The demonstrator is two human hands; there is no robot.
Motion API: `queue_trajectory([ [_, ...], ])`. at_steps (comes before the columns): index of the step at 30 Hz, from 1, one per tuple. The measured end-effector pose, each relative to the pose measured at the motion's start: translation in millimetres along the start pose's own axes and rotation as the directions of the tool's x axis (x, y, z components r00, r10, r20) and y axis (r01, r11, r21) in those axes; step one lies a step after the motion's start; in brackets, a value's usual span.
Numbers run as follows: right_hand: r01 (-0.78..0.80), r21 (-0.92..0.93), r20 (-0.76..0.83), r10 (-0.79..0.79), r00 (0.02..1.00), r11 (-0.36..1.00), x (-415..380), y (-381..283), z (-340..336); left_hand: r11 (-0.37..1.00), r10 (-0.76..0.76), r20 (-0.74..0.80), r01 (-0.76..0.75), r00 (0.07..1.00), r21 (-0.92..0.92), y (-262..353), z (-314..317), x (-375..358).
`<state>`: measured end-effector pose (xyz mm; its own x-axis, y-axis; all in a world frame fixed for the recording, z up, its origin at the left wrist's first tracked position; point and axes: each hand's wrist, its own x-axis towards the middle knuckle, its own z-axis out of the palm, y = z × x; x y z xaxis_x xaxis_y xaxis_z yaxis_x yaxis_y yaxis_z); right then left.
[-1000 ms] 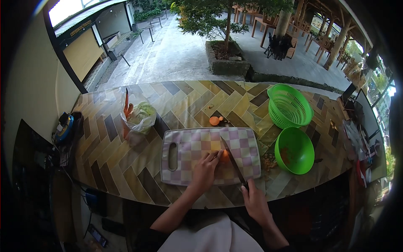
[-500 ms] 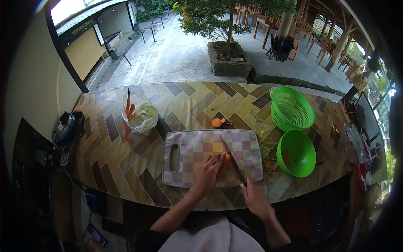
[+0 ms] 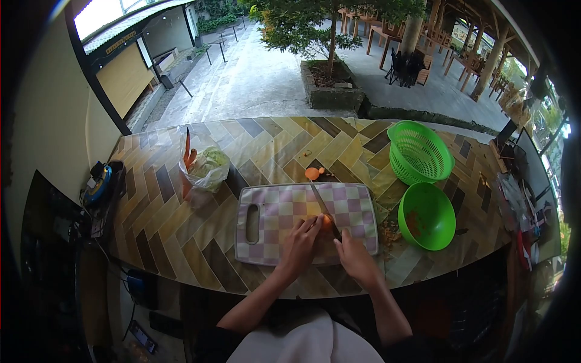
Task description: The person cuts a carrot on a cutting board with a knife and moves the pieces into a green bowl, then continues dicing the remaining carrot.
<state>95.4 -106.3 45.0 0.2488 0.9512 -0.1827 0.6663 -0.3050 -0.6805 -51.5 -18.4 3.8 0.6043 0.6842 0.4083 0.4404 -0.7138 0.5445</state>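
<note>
Presently gripping knife (image 3: 319,201) by handle in closed right hand (image 3: 358,259). Pointing forward and slightly left from that grip, with long axis slanted over cutting board (image 3: 272,209). Steadying carrot piece (image 3: 327,223) beside blade with curled left hand (image 3: 299,245), just left of knife grip; mostly hidden under fingers.

Open-air eatery: wooden tables (image 3: 383,37), cutting board (image 3: 282,212), green colander (image 3: 422,151).

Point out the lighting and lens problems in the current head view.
Head view: bright patch at upper left washed out to white; near edge of the table bowed by wide-angle distortion; corners black; deep shadow beneath the table; glare at far right.
</note>
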Motion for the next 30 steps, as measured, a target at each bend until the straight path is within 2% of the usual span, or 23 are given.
queue_trajectory([
  [9,0.061,0.07,-0.049,-0.058,0.997,0.996,-23,20,12,1.0,0.013,-0.013,-0.013,1.0,0.025,-1,4,-1],
  [12,-0.003,0.062,0.037,0.001,0.999,0.998,-20,11,1,1.0,0.013,-0.001,-0.013,1.0,0.019,-1,-1,-2],
  [18,-0.02,0.027,0.023,0.02,1.0,0.999,-8,13,14,1.0,0.01,-0.03,-0.01,1.0,0.006,-1,3,-5],
  [21,0.022,-0.02,-0.001,-0.022,1.0,1.0,-21,23,19,1.0,-0.013,-0.074,0.014,0.997,0.013,-2,4,2],
  [24,-0.17,0.033,0.117,0.165,0.979,0.985,-60,3,-4,0.999,-0.041,-0.106,0.042,0.994,0.014,-3,5,3],
  [27,-0.114,-0.068,0.047,0.117,0.992,0.991,-86,15,4,0.999,-0.029,-0.107,0.033,0.994,0.04,-4,4,5],
  [30,-0.156,-0.111,0.086,0.166,0.982,0.982,-96,9,-8,0.998,-0.03,-0.13,0.036,0.991,0.047,-9,-2,3],
])
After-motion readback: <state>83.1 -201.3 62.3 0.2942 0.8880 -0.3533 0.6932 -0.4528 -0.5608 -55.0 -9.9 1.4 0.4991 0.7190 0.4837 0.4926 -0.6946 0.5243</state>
